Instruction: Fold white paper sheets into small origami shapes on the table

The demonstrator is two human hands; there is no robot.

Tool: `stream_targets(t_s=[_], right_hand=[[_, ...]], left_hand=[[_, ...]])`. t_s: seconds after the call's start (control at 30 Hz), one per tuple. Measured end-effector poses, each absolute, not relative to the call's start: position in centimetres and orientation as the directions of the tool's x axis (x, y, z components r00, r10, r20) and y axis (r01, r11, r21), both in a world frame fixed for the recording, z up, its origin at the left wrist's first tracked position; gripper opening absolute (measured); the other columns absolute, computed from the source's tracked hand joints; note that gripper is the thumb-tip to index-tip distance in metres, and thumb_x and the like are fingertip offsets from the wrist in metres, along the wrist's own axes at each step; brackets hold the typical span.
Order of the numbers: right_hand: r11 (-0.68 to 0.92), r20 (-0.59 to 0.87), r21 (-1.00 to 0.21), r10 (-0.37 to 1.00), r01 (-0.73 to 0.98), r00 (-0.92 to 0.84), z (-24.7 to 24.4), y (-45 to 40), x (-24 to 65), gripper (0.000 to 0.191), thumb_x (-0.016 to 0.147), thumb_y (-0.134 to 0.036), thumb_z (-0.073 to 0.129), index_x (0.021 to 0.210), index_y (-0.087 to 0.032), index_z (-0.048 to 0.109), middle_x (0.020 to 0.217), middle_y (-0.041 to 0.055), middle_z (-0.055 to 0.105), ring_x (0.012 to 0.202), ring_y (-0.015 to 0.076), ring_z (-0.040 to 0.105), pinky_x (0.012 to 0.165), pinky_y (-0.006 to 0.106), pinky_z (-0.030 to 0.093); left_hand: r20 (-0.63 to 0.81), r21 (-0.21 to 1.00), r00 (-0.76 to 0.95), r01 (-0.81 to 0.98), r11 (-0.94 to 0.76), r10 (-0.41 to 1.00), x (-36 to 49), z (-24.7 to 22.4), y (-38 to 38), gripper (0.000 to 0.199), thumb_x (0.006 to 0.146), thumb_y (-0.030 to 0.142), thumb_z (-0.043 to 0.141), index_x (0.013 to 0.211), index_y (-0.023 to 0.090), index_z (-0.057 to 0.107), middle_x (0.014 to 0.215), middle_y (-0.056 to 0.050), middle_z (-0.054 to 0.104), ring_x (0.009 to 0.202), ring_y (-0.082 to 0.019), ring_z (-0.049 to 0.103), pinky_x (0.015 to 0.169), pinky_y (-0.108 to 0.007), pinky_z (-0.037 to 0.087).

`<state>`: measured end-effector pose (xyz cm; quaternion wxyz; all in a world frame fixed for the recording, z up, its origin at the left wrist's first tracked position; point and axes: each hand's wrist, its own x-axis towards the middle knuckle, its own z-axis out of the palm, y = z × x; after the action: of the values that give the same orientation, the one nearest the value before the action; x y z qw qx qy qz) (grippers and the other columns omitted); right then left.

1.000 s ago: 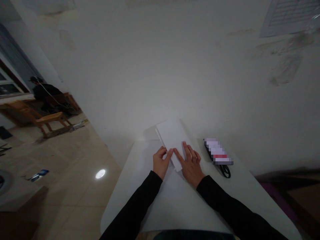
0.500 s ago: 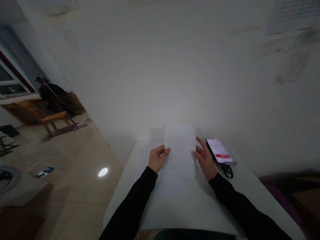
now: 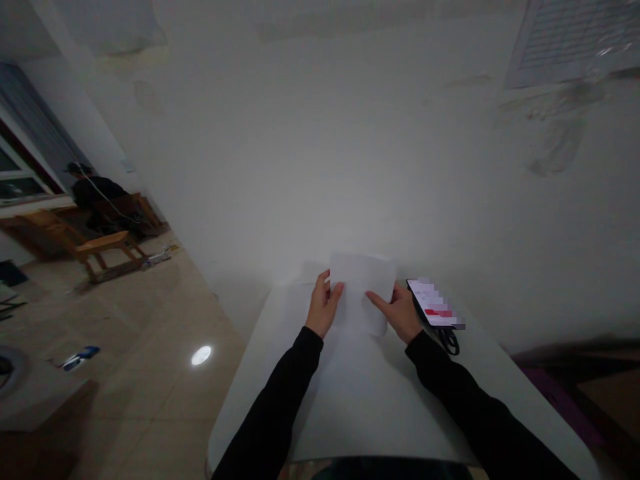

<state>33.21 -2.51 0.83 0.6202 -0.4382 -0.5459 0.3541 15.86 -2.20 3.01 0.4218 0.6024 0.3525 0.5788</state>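
Note:
A plain white sheet of paper (image 3: 360, 283) is held up over the white table, close to the wall. At its left edge is my left hand (image 3: 323, 308), thumb toward the front of the sheet and fingers bent beside the edge. My right hand (image 3: 401, 315) grips the right side, its thumb across the front and its other fingers partly hidden behind the paper. Just right of that hand lies a phone (image 3: 434, 305) with a lit, partly pixelated screen. A black looped strap or cable (image 3: 450, 341) sits at the phone's near end.
The white table (image 3: 350, 413) stands against a stained wall (image 3: 320, 147) with a printed sheet (image 3: 560, 47) on it. Further left, a person in dark clothes (image 3: 97, 193) sits near a wooden chair (image 3: 103, 243). A purple object (image 3: 555, 400) is beyond the table's right edge.
The paper's lower edge is higher and its shape looks shorter and slightly tilted. My right thumb has moved onto its front, and my left fingers have risen. The view has shifted slightly.

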Motion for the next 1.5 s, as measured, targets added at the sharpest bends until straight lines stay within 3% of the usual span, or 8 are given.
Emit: stream_targets(t_s=[0.13, 0.23, 0.37, 0.57, 0.93, 1.13, 1.5], right_hand=[[0.338, 0.355, -0.932, 0.924, 0.129, 0.142, 0.4, -2.7, 33.3, 0.040, 0.063, -0.039, 0.070, 0.093, -0.013, 0.065, 0.093, 0.0122, 0.070, 0.082, 0.0264, 0.066, 0.073, 0.040, 0.054], [0.333, 0.353, -0.932, 0.924, 0.142, 0.148, 0.3, -2.9, 33.2, 0.039, 0.062, -0.039, 0.071, 0.091, -0.013, 0.067, 0.091, 0.0120, 0.070, 0.080, 0.0268, 0.066, 0.070, 0.040, 0.055], [0.315, 0.331, -0.941, 0.933, 0.125, 0.139, 0.3, -3.2, 32.8, 0.040, 0.061, -0.040, 0.072, 0.090, -0.012, 0.068, 0.090, 0.0119, 0.071, 0.079, 0.0265, 0.067, 0.070, 0.039, 0.055], [0.281, 0.297, -0.953, 0.939, 0.111, 0.175, 0.2, -3.3, 32.6, 0.038, 0.060, -0.040, 0.072, 0.087, -0.013, 0.069, 0.088, 0.0115, 0.071, 0.077, 0.0267, 0.067, 0.070, 0.039, 0.055], [0.209, 0.215, -0.976, 0.966, 0.057, 0.142, -0.7, -3.2, 32.8, 0.041, 0.057, -0.038, 0.075, 0.088, -0.013, 0.069, 0.089, 0.0120, 0.071, 0.080, 0.0275, 0.067, 0.073, 0.039, 0.055], [0.246, 0.246, -0.969, 0.969, 0.013, -0.015, -0.9, -2.7, 34.1, 0.042, 0.059, -0.038, 0.074, 0.092, -0.013, 0.068, 0.093, 0.0100, 0.071, 0.082, 0.0260, 0.067, 0.073, 0.040, 0.055], [0.236, 0.241, -0.971, 0.950, 0.048, 0.200, -1.4, -2.9, 33.2, 0.038, 0.057, -0.041, 0.074, 0.084, -0.014, 0.070, 0.087, 0.0106, 0.071, 0.077, 0.0267, 0.067, 0.071, 0.040, 0.055]], left_hand=[[0.460, 0.888, 0.018, -0.007, -0.460, 0.888, 16.5, 1.9, -2.1, 0.027, 0.084, 0.038, 0.051, 0.102, 0.018, 0.048, 0.091, -0.005, 0.060, 0.083, -0.014, 0.056, 0.077, -0.027, 0.045], [0.479, 0.877, -0.039, 0.071, -0.476, 0.877, 16.7, 1.3, -2.4, 0.023, 0.083, 0.039, 0.050, 0.087, 0.017, 0.051, 0.083, -0.002, 0.057, 0.079, -0.013, 0.054, 0.074, -0.025, 0.045], [0.472, 0.882, -0.104, 0.053, -0.469, 0.875, 17.1, 1.1, -2.8, 0.026, 0.084, 0.038, 0.051, 0.099, 0.017, 0.050, 0.097, -0.007, 0.059, 0.093, -0.016, 0.056, 0.084, -0.029, 0.044], [0.465, 0.885, -0.021, -0.016, -0.465, 0.885, 17.8, 0.9, -3.2, 0.035, 0.085, 0.036, 0.048, 0.114, 0.016, 0.049, 0.116, -0.012, 0.056, 0.109, -0.020, 0.053, 0.096, -0.037, 0.041], [0.461, 0.887, -0.028, 0.022, -0.460, 0.887, 17.5, -0.1, -2.8, 0.034, 0.083, 0.033, 0.052, 0.112, 0.016, 0.052, 0.114, -0.011, 0.058, 0.108, -0.020, 0.054, 0.097, -0.036, 0.040], [0.457, 0.890, -0.032, 0.022, -0.456, 0.889, 17.4, -0.5, -2.4, 0.039, 0.082, 0.034, 0.053, 0.117, 0.016, 0.050, 0.116, -0.011, 0.058, 0.109, -0.021, 0.053, 0.097, -0.038, 0.039], [0.456, 0.890, -0.062, 0.053, -0.453, 0.888, 18.1, -0.5, -2.8, 0.036, 0.079, 0.034, 0.058, 0.109, 0.015, 0.052, 0.110, -0.012, 0.060, 0.104, -0.022, 0.056, 0.096, -0.039, 0.040]])
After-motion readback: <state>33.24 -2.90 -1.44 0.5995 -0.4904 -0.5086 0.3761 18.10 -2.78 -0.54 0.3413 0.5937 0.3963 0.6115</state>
